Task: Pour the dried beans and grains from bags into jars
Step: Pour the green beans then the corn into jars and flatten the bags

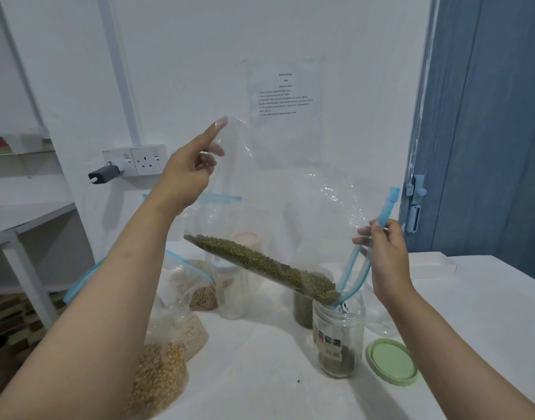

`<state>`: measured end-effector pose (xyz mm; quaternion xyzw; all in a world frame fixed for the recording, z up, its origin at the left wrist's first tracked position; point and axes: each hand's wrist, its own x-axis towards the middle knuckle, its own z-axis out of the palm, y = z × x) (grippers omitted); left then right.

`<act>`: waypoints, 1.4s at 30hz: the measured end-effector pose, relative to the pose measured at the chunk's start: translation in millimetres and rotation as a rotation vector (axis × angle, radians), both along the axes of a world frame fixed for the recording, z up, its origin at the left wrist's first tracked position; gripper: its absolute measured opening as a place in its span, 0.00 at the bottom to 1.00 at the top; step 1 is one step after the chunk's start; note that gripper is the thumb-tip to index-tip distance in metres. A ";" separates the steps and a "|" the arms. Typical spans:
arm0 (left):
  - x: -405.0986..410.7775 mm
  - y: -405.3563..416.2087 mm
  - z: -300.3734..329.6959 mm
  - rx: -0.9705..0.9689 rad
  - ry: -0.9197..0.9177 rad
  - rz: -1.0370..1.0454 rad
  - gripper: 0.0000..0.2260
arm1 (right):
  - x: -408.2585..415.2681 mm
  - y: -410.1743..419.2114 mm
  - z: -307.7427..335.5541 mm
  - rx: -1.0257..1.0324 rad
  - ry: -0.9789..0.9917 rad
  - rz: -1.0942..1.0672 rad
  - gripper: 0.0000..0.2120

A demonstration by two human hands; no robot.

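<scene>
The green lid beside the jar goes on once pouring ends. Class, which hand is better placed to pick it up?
Probably the right hand: it pinches the bag's blue zip above the jar, nearer the green lid. The left hand holds the bag's corner high.

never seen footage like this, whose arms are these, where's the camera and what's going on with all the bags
There is no machine here. One camera, worn on a person's head, looks down at their own two bare hands. The left hand pinches the raised bottom corner of a clear zip bag; the right hand grips its blue zipper edge, and green mung beans slide into an open glass jar. On the white table lie a green lid, bags of corn kernels and other grains, and further jars.
</scene>
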<state>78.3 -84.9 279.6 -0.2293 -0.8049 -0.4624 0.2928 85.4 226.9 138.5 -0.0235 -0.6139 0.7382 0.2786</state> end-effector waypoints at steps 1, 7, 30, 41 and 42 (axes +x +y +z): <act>0.0 -0.4 -0.3 -0.001 0.009 0.004 0.40 | 0.1 0.1 -0.2 -0.004 -0.002 0.000 0.08; 1.1 3.0 -6.2 0.051 0.064 0.041 0.31 | 0.8 0.2 -1.1 -0.011 -0.012 -0.002 0.09; 16.3 5.1 -17.8 0.150 0.160 0.150 0.17 | 10.1 2.8 -3.3 0.002 0.002 -0.011 0.09; 20.8 8.8 -14.6 0.167 0.191 0.129 0.17 | 19.4 5.0 -1.2 0.022 0.007 -0.021 0.09; 20.7 9.5 -14.2 0.163 0.192 0.130 0.16 | 19.9 5.2 -1.4 0.024 0.005 -0.019 0.09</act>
